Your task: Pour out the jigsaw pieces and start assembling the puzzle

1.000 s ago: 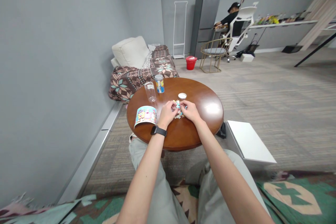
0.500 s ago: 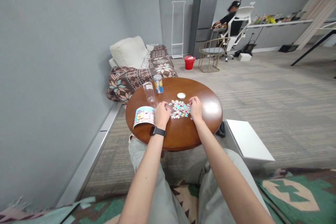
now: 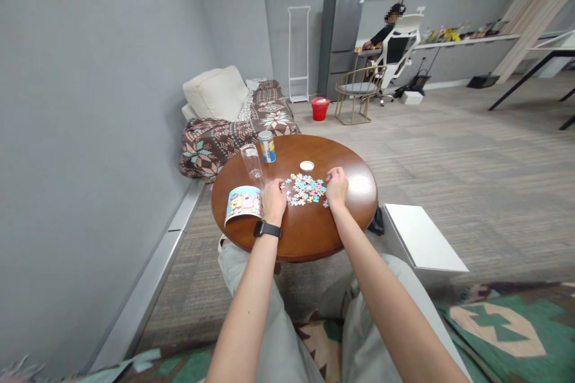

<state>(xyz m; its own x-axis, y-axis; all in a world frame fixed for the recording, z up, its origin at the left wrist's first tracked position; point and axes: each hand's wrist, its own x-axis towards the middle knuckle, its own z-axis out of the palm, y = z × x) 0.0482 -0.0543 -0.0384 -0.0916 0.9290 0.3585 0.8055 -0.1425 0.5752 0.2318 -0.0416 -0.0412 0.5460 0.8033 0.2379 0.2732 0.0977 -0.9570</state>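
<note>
A loose pile of small, colourful jigsaw pieces [image 3: 306,189] lies on the round brown table [image 3: 309,233] between my hands. At the pile's left edge, my left hand [image 3: 274,200] is closed, with a small jigsaw piece [image 3: 282,187] showing at its fingertips. My right hand [image 3: 336,187] rests at the right edge, its fingers curled inward; whatever they hold is hidden. Left of my left hand stands a curved picture sheet [image 3: 244,201] with cartoon figures. Beyond the pieces lie a round white lid [image 3: 306,166], a clear glass [image 3: 251,161] and a blue-and-yellow tin [image 3: 266,147] with a silver top.
A bed or sofa with a patterned cover [image 3: 238,131] stands behind the table's left side. A white box [image 3: 424,238] is on the floor at right. Farther back are a red bucket [image 3: 320,109], a gold-framed chair [image 3: 359,90] and a seated person [image 3: 385,35].
My left fingers have drawn back a little from the pile and curled, and a piece now shows at their tips. My right hand has shifted slightly right of the pieces. The view has tilted slightly.
</note>
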